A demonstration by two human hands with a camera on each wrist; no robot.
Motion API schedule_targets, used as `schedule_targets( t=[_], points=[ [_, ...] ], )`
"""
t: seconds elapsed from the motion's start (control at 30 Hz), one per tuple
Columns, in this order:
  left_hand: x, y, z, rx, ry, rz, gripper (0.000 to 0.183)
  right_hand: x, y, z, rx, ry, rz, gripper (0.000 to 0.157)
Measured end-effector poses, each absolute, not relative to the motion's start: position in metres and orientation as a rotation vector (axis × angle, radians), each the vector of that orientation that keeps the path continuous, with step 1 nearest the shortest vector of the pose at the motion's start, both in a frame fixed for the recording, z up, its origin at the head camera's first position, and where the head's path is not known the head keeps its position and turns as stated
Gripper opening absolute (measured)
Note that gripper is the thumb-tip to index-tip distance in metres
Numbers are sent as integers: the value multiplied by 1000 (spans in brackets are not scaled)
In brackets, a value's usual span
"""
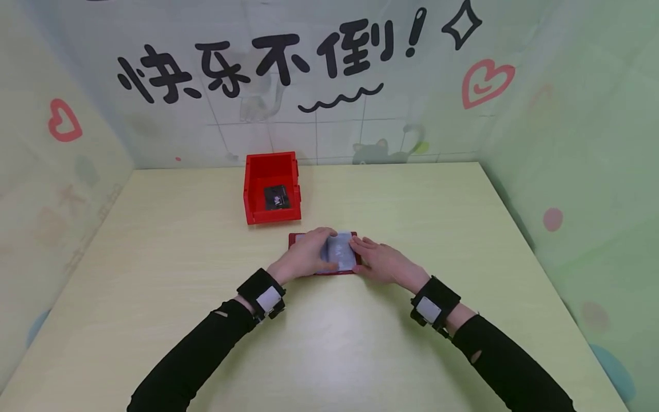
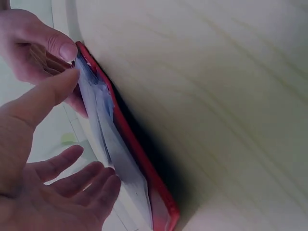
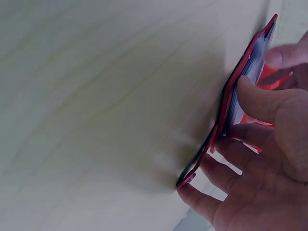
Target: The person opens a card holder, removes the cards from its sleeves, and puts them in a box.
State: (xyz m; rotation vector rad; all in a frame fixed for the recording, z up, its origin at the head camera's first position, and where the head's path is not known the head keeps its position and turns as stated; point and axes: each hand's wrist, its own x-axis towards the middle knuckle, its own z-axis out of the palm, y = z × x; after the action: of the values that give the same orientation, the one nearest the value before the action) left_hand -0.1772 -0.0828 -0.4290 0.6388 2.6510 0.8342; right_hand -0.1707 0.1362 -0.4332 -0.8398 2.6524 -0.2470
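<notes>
A red card holder (image 1: 334,273) lies spread on the table, its clear plastic sleeves (image 1: 342,252) facing up. My left hand (image 1: 309,252) reaches over its left part; in the left wrist view the thumb and loosely bent fingers (image 2: 98,185) stand apart, touching or close to the sleeves. On the other side, my right hand (image 1: 383,263) holds the right edge. The right wrist view shows its thumb (image 3: 260,98) on the sleeves and its fingers along the red cover (image 3: 231,89). Whether the sleeves contain cards is hard to tell.
Behind the card holder stands a red plastic bin (image 1: 248,197) with a black card (image 1: 277,197) marked "Vip" inside. A printed backdrop (image 1: 319,131) borders the pale wooden table (image 1: 170,240) at the back and both sides.
</notes>
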Motion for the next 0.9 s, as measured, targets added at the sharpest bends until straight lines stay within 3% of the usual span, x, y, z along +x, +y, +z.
schedule_targets(
  t=[0.23, 0.9],
  points=[
    [-176, -77, -431, 672, 2623, 720, 91, -171, 138, -434, -840, 2658, -287, 68],
    [-180, -82, -437, 612, 2648, 847, 93, -171, 141, -436, -846, 2656, -371, 71]
  ],
)
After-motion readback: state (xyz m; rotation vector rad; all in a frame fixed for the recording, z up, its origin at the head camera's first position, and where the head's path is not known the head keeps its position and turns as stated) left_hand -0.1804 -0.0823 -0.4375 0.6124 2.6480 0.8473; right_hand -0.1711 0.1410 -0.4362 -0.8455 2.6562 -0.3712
